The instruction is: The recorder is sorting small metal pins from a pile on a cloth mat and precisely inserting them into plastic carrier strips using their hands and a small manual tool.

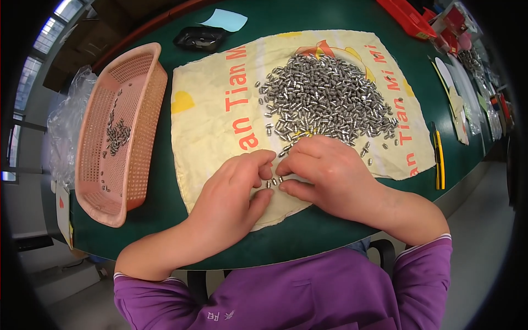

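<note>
Small silvery barrel-shaped metal parts lie in a big loose pile on a cream printed cloth. Just in front of the pile, my hands almost meet over the cloth's near edge. My left hand is closed, thumb and forefinger around a small metal part. Opposite it, my right hand pinches another part between thumb and forefinger. A third metal part sits between the two. The right hand's other fingers are curled near the pile's front edge.
A pink plastic basket with some metal parts inside stands on the green table at left, beside a clear plastic bag. Behind the cloth are a black tray and light-blue paper. A yellow cutter knife and red bin are at right.
</note>
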The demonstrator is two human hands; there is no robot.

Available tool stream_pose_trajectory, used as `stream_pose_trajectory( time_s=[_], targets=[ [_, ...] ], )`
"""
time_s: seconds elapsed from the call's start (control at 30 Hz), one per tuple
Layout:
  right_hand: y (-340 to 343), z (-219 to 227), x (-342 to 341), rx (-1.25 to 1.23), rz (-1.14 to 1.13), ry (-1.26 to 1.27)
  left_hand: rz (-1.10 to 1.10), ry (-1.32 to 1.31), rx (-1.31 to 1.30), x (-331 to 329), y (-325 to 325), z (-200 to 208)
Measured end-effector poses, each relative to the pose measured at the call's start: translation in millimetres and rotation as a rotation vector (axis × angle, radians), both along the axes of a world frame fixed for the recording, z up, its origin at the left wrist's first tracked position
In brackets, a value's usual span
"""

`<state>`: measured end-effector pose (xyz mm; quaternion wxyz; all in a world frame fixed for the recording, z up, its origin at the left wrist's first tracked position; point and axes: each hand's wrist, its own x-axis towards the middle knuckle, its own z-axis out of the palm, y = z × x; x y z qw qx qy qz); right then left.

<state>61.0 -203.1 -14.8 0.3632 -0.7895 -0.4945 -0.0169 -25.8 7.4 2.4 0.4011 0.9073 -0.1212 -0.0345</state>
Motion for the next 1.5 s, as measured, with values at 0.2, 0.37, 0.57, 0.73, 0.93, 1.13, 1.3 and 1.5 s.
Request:
stream_pose_trajectory(
  time_s=[0.2,0.37,0.57,0.73,0.93,1.13,1.3,1.5],
  targets=[
    [-3.4,2.9,1.4,-0.034,-0.019,0.006,0.004,-0.001,-0.026,0.6,0.8,-6.4],
    [-3.5,3.5,0.6,-0.033,0.004,0.025,0.047,0.021,-0.019,-1.4,-1.3,-1.7],
    [-4.2,2.4,-0.8,-0.030,0.000,0.010,-0.004,-0.079,0.208,1.0,6.0,11.4],
    [-2.3,2.1,-2.2,-0.027,0.015,0.025,0.001,-0.080,0.218,0.0,6.4,15.7],
    [-0.6,3.0,-2.8,-0.036,0.028,0.055,-0.005,-0.082,0.223,1.4,8.8,17.8],
    [-0.3,2.5,-3.6,-0.026,0.032,0.051,-0.014,-0.093,0.230,1.4,8.5,17.8],
    [-1.4,3.2,-1.3,-0.003,0.015,0.009,-0.018,-0.078,0.215,0.5,8.5,16.6],
    [-3.3,3.7,-0.3,0.003,-0.007,-0.020,-0.025,-0.116,0.187,1.4,6.7,15.5]
  ],
)
